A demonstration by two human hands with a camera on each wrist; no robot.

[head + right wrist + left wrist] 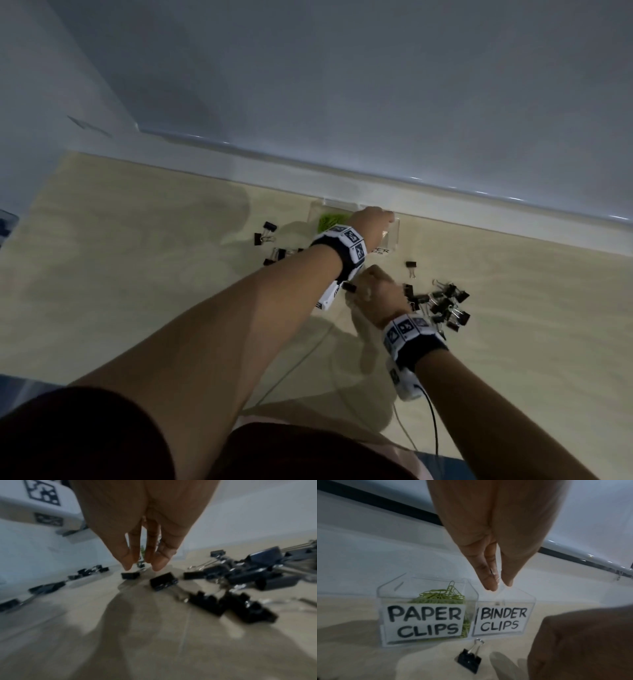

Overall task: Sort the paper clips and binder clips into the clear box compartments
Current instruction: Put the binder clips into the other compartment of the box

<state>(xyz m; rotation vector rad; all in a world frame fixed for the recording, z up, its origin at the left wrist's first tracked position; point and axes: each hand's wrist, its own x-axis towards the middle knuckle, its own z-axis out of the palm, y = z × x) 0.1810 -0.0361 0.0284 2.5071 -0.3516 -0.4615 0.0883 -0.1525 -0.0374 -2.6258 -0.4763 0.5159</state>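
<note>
Over on the pale wooden tabletop (137,260), hard against the white wall, sits the clear box (426,639), and I'd guess it's parked there so it can't slide when stuff gets dropped in. It has two compartments with handwritten labels facing me: the PAPER CLIPS side holds a heap of green paper clips (441,595), so that half of the sort looks pretty much done, while the BINDER CLIPS side (503,619) looks nearly empty, maybe one thing inside but I honestly can't tell through the plastic. To the right lies the big pile of black binder clips (445,305), with a smaller scatter of them (269,240) left of the box. My left hand (494,536) hangs straight above the binder compartment, fingers pointing down and pressed together; there's a glint of wire between the tips, but I can't say if it's actually pinching a clip. My right hand (145,534) hovers low by the pile, fingers slightly apart and straight, holding nothing. One lone binder clip (469,658) sits just in front of the box.
</note>
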